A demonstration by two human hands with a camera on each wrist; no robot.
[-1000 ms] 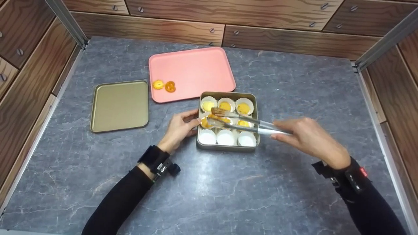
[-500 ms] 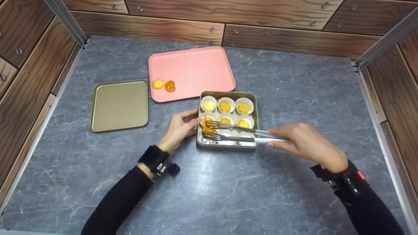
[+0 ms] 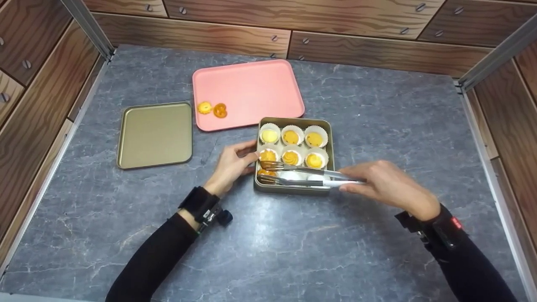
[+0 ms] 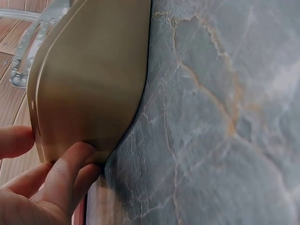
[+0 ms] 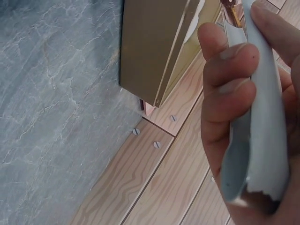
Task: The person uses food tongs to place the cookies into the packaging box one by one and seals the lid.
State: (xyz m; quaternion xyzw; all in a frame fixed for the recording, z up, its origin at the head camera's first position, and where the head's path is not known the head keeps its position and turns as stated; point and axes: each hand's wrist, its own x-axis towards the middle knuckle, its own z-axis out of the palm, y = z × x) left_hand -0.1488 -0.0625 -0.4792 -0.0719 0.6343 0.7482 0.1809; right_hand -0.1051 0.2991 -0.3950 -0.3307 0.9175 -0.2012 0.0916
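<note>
A gold square tin (image 3: 293, 190) holds white paper cups in three rows. Round cookies (image 3: 314, 139) lie in the back row and piped swirl cookies (image 3: 290, 157) in the middle row. My right hand (image 3: 386, 184) grips metal tongs (image 3: 308, 183) from the right. Their brown tips stand slightly apart around a pretzel (image 3: 267, 172) at the front-left cup, which they partly hide. White shows in the other front cups (image 3: 290, 176). My left hand (image 3: 228, 165) touches the tin's left side, fingers against the outer wall (image 4: 98, 84) and thumb at the rim.
Behind the tin lies a pink tray (image 3: 256, 90), with a yellow scalloped cookie (image 3: 204, 108) and another pretzel (image 3: 220, 110) at its left. A gold tin lid (image 3: 155, 136) rests left on the grey marbled table (image 3: 268, 251). Wood-patterned walls (image 3: 235, 33) surround the table.
The tongs have carried the pretzel from over the middle row forward to the front-left cup. My right hand has moved slightly left. My left hand stays at the tin.
</note>
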